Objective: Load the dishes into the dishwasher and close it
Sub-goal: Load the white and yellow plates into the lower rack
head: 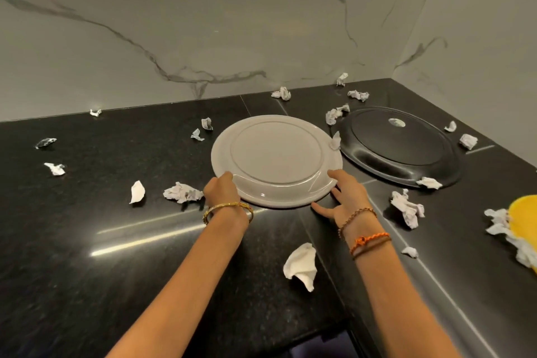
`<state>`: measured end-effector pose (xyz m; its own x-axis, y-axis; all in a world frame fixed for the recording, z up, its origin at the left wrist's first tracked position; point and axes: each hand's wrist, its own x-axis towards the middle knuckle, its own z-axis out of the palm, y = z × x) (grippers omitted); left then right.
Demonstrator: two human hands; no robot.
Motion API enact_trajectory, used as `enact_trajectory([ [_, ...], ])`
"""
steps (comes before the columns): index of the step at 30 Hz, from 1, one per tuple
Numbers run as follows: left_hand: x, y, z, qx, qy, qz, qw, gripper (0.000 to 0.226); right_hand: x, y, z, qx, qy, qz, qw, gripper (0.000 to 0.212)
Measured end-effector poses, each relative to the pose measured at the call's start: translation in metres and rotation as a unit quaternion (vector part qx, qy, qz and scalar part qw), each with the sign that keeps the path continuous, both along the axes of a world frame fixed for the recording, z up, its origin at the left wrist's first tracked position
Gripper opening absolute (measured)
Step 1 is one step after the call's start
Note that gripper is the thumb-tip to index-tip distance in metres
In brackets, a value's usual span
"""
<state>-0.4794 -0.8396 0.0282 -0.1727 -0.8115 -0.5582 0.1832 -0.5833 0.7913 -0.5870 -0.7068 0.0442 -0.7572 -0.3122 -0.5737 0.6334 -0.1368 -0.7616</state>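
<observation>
A large white plate (276, 154) lies flat on the black countertop (87, 227). My left hand (222, 187) grips its near-left rim, thumb on top. My right hand (344, 196) rests at its near-right rim with fingers spread, thumb on the rim and fingertips under the edge. To the right lies a black oval platter (406, 151) with a small scrap on it. The dishwasher is not visible.
Several crumpled paper scraps lie scattered over the counter, such as a large one (302, 266) near my right forearm and another (183, 192) beside my left hand. A yellow object (526, 218) sits at the right edge. A marble wall (232, 23) backs the counter.
</observation>
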Motion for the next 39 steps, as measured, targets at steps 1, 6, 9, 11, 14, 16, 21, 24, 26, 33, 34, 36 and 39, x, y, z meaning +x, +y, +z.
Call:
enact_trajectory([
  [1, -0.002, 0.0, 0.002, 0.002, 0.007, 0.006, 1.0, 0.02, -0.005, -0.003, -0.002, -0.001, 0.0, 0.003, 1.0, 0.022],
  [6, -0.012, -0.005, 0.016, 0.026, 0.024, 0.026, 0.999, 0.025, -0.025, -0.024, -0.005, -0.017, -0.008, 0.026, 0.999, 0.017],
  [9, -0.019, -0.01, 0.026, 0.057, 0.041, 0.026, 0.997, 0.011, -0.034, -0.04, -0.002, -0.03, -0.014, 0.045, 0.998, 0.008],
  [11, -0.026, -0.017, 0.026, 0.062, 0.062, 0.035, 0.996, 0.022, -0.039, -0.049, -0.003, -0.034, -0.013, 0.05, 0.998, 0.008],
  [14, -0.039, -0.027, 0.023, 0.054, 0.053, 0.049, 0.996, 0.027, -0.047, -0.061, -0.003, -0.039, -0.01, 0.048, 0.998, 0.02],
  [16, -0.045, -0.031, 0.019, 0.046, 0.038, 0.054, 0.997, 0.018, -0.051, -0.066, -0.003, -0.044, -0.007, 0.047, 0.998, 0.023],
  [21, -0.063, -0.046, 0.005, 0.032, 0.039, 0.081, 0.995, 0.016, -0.062, -0.076, -0.006, -0.056, -0.007, 0.059, 0.997, 0.01],
  [24, -0.069, -0.054, -0.001, 0.028, 0.046, 0.092, 0.994, 0.018, -0.067, -0.08, -0.01, -0.063, -0.002, 0.069, 0.996, 0.008],
  [26, -0.074, -0.06, -0.01, 0.026, 0.05, 0.11, 0.992, 0.018, -0.069, -0.082, -0.012, -0.071, -0.002, 0.07, 0.995, 0.01],
  [33, -0.078, -0.049, 0.011, 0.015, 0.047, 0.125, 0.991, 0.024, -0.074, -0.086, -0.016, -0.103, -0.003, 0.074, 0.992, 0.012],
  [34, -0.078, -0.049, 0.011, 0.019, 0.05, 0.122, 0.991, 0.024, -0.074, -0.086, -0.018, -0.106, 0.005, 0.072, 0.992, 0.01],
  [36, -0.075, -0.05, 0.013, 0.037, 0.061, 0.122, 0.99, 0.02, -0.072, -0.086, -0.018, -0.117, 0.017, 0.071, 0.99, 0.022],
  [39, -0.07, -0.054, 0.02, 0.078, 0.108, 0.132, 0.982, 0.031, -0.069, -0.089, -0.026, -0.103, 0.065, 0.074, 0.99, 0.058],
])
